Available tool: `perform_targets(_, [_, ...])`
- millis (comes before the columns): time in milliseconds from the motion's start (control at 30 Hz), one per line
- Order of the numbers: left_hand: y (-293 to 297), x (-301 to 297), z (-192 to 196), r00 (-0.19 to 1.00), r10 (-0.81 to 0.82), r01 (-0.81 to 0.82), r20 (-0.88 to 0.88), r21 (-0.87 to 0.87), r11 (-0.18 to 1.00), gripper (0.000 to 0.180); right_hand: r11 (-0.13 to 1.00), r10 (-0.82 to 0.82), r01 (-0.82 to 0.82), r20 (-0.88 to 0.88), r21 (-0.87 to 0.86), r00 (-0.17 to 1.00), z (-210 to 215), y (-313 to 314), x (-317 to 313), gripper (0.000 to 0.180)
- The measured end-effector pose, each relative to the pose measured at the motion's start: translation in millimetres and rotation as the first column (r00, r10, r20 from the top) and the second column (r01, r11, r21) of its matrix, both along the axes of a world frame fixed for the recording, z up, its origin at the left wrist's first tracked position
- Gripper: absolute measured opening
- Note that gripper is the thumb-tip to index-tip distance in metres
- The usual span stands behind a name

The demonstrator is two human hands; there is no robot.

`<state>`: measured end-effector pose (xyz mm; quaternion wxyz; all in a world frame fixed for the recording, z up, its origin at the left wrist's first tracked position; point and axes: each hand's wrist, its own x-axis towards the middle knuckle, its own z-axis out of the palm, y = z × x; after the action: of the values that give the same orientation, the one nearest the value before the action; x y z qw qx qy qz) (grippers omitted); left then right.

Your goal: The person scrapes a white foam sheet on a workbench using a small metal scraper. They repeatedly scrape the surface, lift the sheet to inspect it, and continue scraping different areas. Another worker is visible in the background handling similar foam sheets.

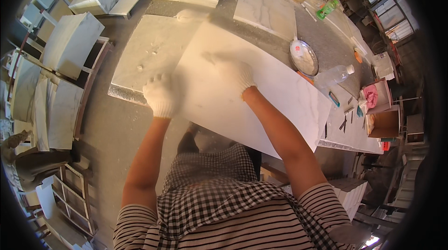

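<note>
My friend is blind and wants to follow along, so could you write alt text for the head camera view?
A person's two white-gloved hands, left hand and right hand, hold a large white marble slab tilted over a grey stone workbench. A round metal dish and a clear plastic bottle lie beside it, with stacked white marble tiles on racks at left.

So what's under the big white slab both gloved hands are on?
The white slab overlaps another pale slab and the grey worktable. Its near edge overhangs the person's checked apron. Anything directly beneath is covered.
</note>
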<state>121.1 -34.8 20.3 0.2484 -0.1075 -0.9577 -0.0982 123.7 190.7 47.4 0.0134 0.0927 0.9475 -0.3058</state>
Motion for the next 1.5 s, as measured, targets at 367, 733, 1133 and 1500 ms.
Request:
perform_targets(367, [-3,0,1,0.984,0.02,-0.015,0.179,-0.025,1.0,0.024,0.919,-0.206,0.146,-0.131,-0.366,0.97,16,36,77,0.043])
perform_targets(733, [130,91,-23,0.696,-0.651,0.623,0.304,0.196,0.758,0.078,0.774,-0.449,0.321,-0.115,-0.546,0.886,23,9,194,0.049])
perform_targets(1133, [54,-24,17,0.884,0.105,0.007,0.455,-0.238,0.971,0.087,0.748,-0.521,0.4,-0.095,-0.529,0.848,48,8,220,0.052])
perform_targets(1500, [-73,28,13,0.986,0.166,-0.164,-0.01,0.116,0.98,0.032,0.886,-0.28,0.17,-0.206,-0.432,0.938,5,-15,233,0.055])
